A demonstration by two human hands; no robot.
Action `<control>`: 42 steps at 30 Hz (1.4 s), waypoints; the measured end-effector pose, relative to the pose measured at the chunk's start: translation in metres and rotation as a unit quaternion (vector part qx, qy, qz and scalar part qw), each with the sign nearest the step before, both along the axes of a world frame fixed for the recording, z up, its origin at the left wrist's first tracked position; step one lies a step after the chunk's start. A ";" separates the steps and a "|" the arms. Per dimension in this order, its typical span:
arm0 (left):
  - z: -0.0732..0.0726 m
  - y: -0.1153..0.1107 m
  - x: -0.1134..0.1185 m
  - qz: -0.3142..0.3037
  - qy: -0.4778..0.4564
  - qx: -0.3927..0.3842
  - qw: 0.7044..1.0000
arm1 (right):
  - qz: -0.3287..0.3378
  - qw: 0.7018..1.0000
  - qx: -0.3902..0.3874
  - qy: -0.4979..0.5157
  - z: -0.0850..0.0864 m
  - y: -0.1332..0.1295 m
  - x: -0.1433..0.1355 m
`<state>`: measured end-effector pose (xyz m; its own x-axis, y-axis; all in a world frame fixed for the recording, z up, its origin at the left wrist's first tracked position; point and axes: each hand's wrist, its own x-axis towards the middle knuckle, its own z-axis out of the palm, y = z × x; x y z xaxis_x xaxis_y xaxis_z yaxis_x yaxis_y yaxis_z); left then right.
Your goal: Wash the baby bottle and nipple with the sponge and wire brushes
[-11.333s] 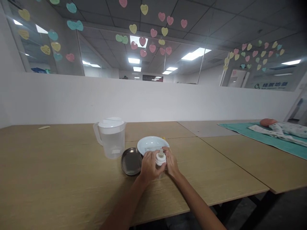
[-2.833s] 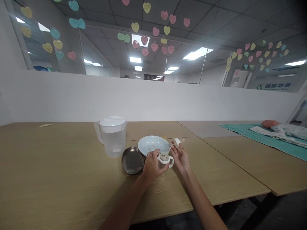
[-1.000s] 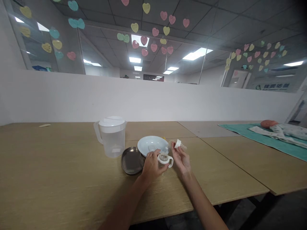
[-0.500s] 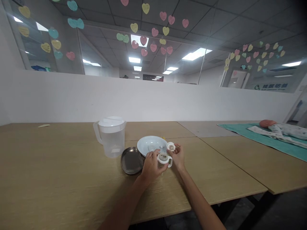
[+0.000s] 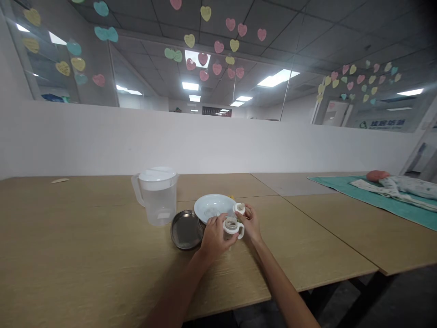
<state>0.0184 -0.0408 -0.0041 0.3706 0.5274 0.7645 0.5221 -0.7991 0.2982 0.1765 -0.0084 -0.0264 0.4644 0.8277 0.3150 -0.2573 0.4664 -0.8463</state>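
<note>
My left hand (image 5: 215, 234) is wrapped round a baby bottle (image 5: 231, 226) with a white collar and a side handle, its mouth uncovered and facing up. Just above and to the right, my right hand (image 5: 250, 223) pinches a white bottle cap with a teat (image 5: 239, 208), held apart from the bottle. Behind the hands sits a pale blue-white bowl (image 5: 208, 202) with a small clear item in it, too faint to name. A dark metal kidney dish (image 5: 186, 230) lies left of my left hand, touching or nearly touching the bowl.
A clear lidded pitcher (image 5: 159, 200) stands left of the bowl. At far right, a teal cloth (image 5: 331, 184) carries patterned baby clothing (image 5: 406, 187) and a reddish rounded object (image 5: 378, 176). The wooden table (image 5: 102, 255) ends in front of me; a white wall (image 5: 205, 146) rises behind.
My right hand has turned the cap so the teat now points upward, and brought it slightly left, nearer the bottle's mouth. My left hand keeps its hold on the bottle.
</note>
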 end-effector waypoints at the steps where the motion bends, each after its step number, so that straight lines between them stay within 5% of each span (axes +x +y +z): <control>1: 0.000 0.000 0.000 0.001 0.001 -0.001 1.000 | -0.003 1.000 0.009 0.013 0.002 -0.001 -0.001; 9: 0.002 -0.002 0.002 0.008 0.007 -0.001 1.000 | 0.000 0.995 0.012 0.095 0.012 -0.008 -0.006; 25: 0.017 -0.002 -0.012 -0.046 0.016 -0.043 0.998 | 0.135 0.981 -0.017 0.137 0.028 -0.024 -0.014; 31: 0.012 0.007 -0.012 0.013 0.017 -0.066 0.998 | 0.132 0.983 -0.018 0.126 0.028 -0.023 -0.014; 37: 0.013 0.009 -0.019 0.159 0.035 -0.028 0.986 | 0.125 0.984 -0.020 0.125 0.029 -0.024 -0.015; 42: 0.013 0.011 -0.021 0.145 0.066 -0.036 0.987 | 0.119 0.986 -0.020 0.113 0.029 -0.024 -0.015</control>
<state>-0.0024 -0.0299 0.0086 0.2898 0.6767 0.6769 0.7643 -0.5893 0.2619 0.1618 -0.0323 0.0024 0.3097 0.9314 0.1913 -0.5389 0.3377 -0.7717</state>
